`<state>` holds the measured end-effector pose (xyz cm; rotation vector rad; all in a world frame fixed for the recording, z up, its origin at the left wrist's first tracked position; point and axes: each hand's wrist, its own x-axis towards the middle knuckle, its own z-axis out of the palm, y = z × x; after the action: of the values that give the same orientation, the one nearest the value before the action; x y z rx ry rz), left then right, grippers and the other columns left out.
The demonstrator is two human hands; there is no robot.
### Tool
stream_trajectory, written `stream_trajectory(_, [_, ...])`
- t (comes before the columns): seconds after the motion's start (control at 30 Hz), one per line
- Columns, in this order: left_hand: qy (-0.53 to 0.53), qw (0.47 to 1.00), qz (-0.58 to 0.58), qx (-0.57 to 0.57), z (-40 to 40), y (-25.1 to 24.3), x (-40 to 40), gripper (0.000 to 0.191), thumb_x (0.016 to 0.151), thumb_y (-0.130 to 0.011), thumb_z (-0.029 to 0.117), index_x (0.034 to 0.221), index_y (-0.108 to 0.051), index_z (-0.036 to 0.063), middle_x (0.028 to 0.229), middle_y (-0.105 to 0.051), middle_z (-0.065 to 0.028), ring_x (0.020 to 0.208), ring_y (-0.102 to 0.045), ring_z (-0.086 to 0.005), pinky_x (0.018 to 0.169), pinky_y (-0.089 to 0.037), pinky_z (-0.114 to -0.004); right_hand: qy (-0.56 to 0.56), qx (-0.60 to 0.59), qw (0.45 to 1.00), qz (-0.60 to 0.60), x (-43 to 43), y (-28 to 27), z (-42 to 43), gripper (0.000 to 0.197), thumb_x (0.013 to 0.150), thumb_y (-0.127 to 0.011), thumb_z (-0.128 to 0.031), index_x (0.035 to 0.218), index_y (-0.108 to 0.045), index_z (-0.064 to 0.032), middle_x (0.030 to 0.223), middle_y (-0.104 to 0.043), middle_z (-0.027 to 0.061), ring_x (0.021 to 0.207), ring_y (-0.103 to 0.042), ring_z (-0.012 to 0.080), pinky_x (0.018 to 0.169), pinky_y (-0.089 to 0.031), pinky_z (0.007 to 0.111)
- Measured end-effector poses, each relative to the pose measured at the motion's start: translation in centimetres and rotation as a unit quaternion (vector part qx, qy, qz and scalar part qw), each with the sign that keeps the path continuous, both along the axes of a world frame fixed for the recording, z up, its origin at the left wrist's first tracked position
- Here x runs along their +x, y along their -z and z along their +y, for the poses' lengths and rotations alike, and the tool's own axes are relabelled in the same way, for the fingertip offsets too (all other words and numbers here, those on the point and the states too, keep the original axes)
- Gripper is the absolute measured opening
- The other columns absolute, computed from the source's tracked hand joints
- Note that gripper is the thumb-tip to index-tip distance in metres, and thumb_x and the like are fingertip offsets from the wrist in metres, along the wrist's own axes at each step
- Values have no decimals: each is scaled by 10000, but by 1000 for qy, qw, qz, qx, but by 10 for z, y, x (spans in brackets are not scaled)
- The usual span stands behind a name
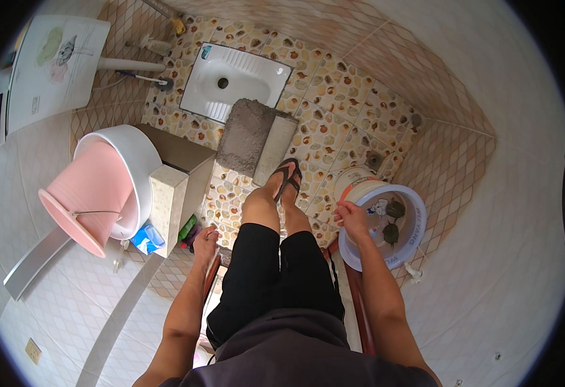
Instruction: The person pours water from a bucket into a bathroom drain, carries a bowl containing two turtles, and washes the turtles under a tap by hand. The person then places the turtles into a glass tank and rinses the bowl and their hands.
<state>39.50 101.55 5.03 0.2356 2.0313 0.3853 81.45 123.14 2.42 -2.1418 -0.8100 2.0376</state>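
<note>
My left hand (pixel 207 243) hangs with loosely curled fingers and nothing visible in it. Close by on the floor are green and dark bundled items (pixel 188 232), too unclear to name. My right hand (pixel 353 221), also seemingly holding nothing, hovers over the left rim of a pale blue plastic basin (pixel 416 209). Whether it touches the rim I cannot tell. Inside the basin are two dark green turtles, one farther away (pixel 395 209) and one nearer (pixel 390 233). The basin, with a printed bottom, rests on a whitish bucket (pixel 357 183) with an orange band.
A white squat toilet (pixel 236 72) is set into the pebble-patterned floor (pixel 311 121). A grey-brown shaggy mat (pixel 248 138) lies against a step (pixel 276 151). At left, a pink bucket (pixel 91 188) lies tipped in a white tub (pixel 149 159) beside a stone-topped ledge (pixel 169 193) and a blue packet (pixel 148 239).
</note>
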Motion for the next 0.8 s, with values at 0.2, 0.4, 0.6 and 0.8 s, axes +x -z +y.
stream_trajectory(0.2, [5, 1000, -17, -15, 4, 3, -5, 288, 922, -618, 237, 1149, -632, 61, 938, -657, -11, 801, -628, -129, 631, -522, -278, 18, 19, 999, 20, -2, 4, -6, 277, 949, -553, -131, 1182, -631, -3, 909, -678, 57, 719, -644, 114, 572, -513, 258])
stream_trajectory(0.4, [-28, 999, -16, -5, 18, -12, 2, 296, 924, -615, 248, 1160, -630, 70, 946, -656, -8, 817, -626, -127, 632, -520, -274, -5, 12, 1000, 5, -5, 4, 0, 278, 945, -547, -136, 1179, -634, -11, 894, -681, 66, 713, -644, 118, 564, -518, 265])
stream_trajectory(0.6, [-17, 999, 31, -2, 6, -19, -7, 225, 911, -627, 231, 1045, -683, 60, 811, -656, -10, 719, -621, -97, 594, -524, -261, 10, 17, 1000, 8, 0, 11, 7, 265, 942, -552, -134, 1162, -643, -16, 879, -681, 64, 708, -643, 118, 542, -511, 266])
stream_trajectory(0.8, [-50, 998, 28, -17, -3, -24, -12, 221, 903, -626, 235, 1030, -676, 61, 807, -640, 3, 715, -603, -92, 593, -519, -257, 7, 45, 999, 21, 5, 22, 4, 261, 953, -543, -148, 1155, -644, -16, 886, -680, 64, 722, -649, 121, 536, -506, 263])
